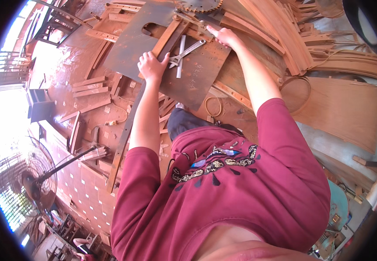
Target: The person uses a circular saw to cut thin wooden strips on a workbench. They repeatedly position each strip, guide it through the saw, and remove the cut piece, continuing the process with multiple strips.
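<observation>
My left hand (152, 67) is closed around the near end of a long wooden bar (167, 38), thumb out to the right. The bar lies across a dark steel saw table (192, 85) and reaches toward a toothed circular saw blade (199, 4) at the top. Beside that hand, an adjustable wrench (190, 51) lies crossed over a pale flat metal strip (181, 56). My right hand (223, 36) is at the table's right side, index finger stretched out by a small wooden crosspiece (194, 31). Its other fingers are partly curled, and I see nothing held in it.
Stacked curved wooden boards (279, 35) fill the upper right. Loose wood strips (90, 89) lie on the dusty floor to the left. A standing fan (34, 180) is at lower left, with another person (84, 250) below it. A looped band (213, 106) hangs near the table's edge.
</observation>
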Demonstrator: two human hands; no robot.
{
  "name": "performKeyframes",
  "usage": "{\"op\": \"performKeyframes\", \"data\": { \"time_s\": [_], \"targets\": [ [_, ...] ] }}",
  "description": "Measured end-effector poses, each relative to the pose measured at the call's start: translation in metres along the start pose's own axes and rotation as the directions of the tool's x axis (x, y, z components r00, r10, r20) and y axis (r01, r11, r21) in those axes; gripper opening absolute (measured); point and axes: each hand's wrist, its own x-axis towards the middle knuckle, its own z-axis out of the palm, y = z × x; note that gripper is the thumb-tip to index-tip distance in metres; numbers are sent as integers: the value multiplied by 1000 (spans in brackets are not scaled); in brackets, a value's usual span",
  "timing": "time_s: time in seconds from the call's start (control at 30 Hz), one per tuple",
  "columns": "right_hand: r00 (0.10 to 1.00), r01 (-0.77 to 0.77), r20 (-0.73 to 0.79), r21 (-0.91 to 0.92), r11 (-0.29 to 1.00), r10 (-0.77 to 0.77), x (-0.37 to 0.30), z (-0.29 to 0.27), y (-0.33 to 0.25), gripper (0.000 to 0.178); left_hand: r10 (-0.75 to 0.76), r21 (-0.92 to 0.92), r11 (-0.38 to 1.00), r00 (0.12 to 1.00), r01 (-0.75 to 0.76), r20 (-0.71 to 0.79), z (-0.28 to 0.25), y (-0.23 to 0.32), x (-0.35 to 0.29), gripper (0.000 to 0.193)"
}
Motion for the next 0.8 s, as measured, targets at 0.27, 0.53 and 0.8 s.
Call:
{"op": "performKeyframes", "data": {
  "time_s": [0.27,0.53,0.8],
  "targets": [
    [1000,-22,-14,33,999,22,-71,-39,99,87,-11,-53,999,999,13,38,-24,97,-80,72],
    [999,-53,-5,52,997,53,-122,-71,179,84,-18,-77,997,995,26,96,-41,172,-143,70],
    [999,-38,-33,37,999,40,-124,-75,205,90,-11,-84,996,994,20,108,-42,185,-155,71]
  ]
}}
